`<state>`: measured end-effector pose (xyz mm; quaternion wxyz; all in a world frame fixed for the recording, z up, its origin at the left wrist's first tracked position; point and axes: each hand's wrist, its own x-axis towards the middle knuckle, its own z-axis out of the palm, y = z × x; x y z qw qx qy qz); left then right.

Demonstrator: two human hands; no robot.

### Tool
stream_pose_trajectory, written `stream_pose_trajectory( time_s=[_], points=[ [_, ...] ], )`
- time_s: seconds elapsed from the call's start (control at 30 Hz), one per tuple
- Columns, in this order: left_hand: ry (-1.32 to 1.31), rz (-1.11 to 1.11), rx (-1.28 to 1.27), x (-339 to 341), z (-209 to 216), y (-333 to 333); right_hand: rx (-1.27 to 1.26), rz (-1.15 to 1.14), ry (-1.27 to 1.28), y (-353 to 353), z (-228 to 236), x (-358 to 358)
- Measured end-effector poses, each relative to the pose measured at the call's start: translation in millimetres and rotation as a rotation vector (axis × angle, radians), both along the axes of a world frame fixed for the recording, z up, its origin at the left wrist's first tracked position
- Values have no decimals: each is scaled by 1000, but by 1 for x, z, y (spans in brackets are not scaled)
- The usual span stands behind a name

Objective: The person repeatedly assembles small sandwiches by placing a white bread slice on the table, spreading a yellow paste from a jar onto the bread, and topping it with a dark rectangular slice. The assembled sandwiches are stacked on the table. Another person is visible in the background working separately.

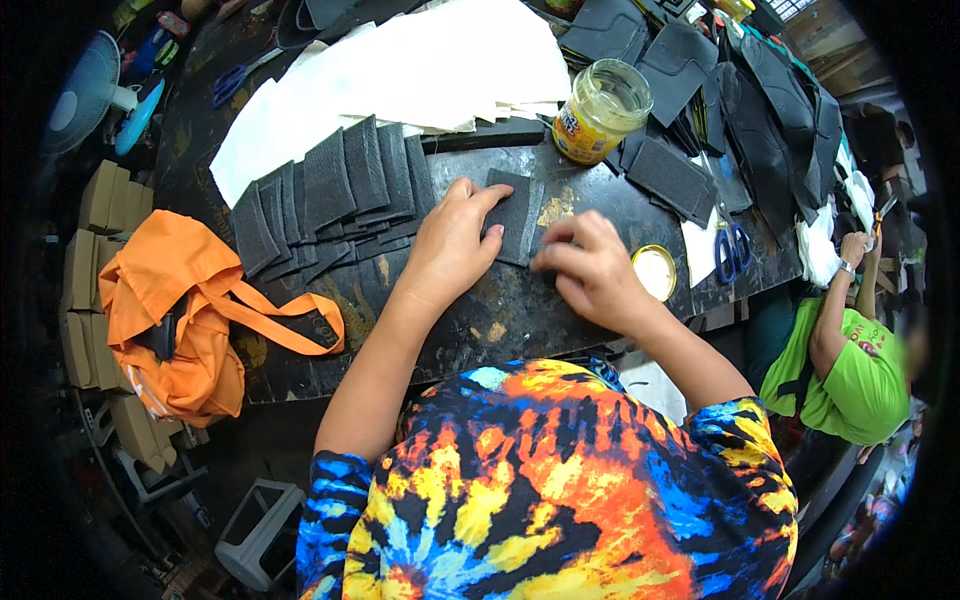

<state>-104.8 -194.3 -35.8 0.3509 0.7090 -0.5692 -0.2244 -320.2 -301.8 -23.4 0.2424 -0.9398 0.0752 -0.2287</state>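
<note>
A small dark grey rectangular fabric piece lies flat on the black table, a paler strip along its right edge. My left hand rests at its left side, index finger and thumb spread apart and touching it. At the right edge of the piece, my right hand has its fingers curled together, slightly blurred; whatever they may hold is hidden. Left of my hands, several similar dark pieces overlap in rows. An uncapped glass jar with a yellow label and pale contents stands beyond my right hand. Its gold-rimmed lid lies to the right.
White sheets spread over the far table. Dark pieces and blue-handled scissors lie right; black moulded panels pile behind. An orange bag sits left. A person in green works at far right.
</note>
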Motion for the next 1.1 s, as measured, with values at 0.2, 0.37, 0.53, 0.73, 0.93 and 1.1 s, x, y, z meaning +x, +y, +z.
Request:
stream_pose_trajectory(
  time_s=[0.2, 0.37, 0.53, 0.73, 0.93, 1.1],
  points=[
    [-28, 2, -18, -1, -2, 0, -7, -96, 114, 5, -8, 4],
    [135, 37, -104, -7, 13, 15, 142, -10, 102, 11, 4, -8],
    [35, 512, -472, 69, 35, 62, 137, -287, 18, -17, 30, -32],
    [-565, 585, 2, 146, 17, 75, -22, -612, -94, -77, 32, -65],
    [-454, 496, -458, 73, 21, 44, -179, -718, 89, -109, 24, -78],
    [-239, -177, -149, -24, -5, 21, -323, -777, 199, -109, 16, -70]
  ],
)
